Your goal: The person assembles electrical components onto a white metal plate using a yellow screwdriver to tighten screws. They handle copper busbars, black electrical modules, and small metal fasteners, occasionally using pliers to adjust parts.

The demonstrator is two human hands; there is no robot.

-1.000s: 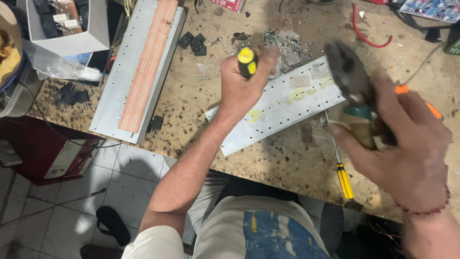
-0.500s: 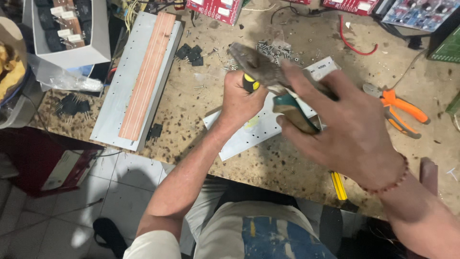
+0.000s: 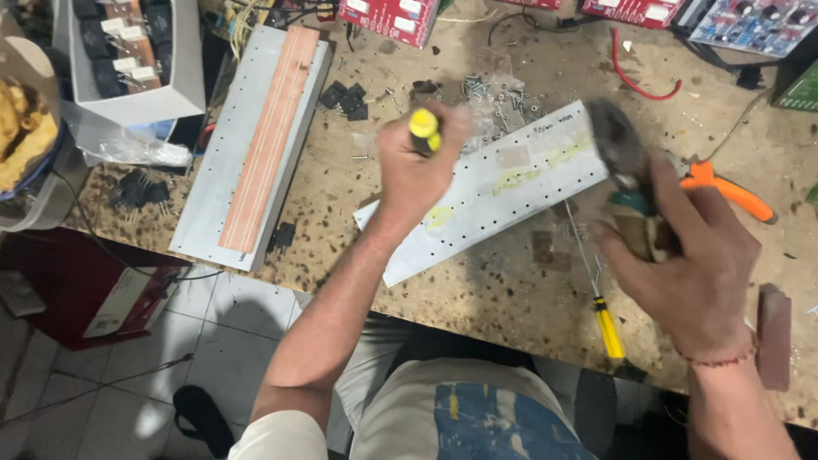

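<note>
Over the bench (image 3: 341, 196) | left hand (image 3: 417, 166) clenched on yellow screwdriver (image 3: 423, 130), above metal strip (image 3: 494, 187) | right hand (image 3: 682, 264) grasps pliers (image 3: 626, 170), blurred.

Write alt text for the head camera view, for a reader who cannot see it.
Over a cluttered workbench, the left hand grips a yellow-handled screwdriver above a long perforated metal strip, while the right hand holds dark pliers. Loose screws and orange pliers lie nearby.
</note>
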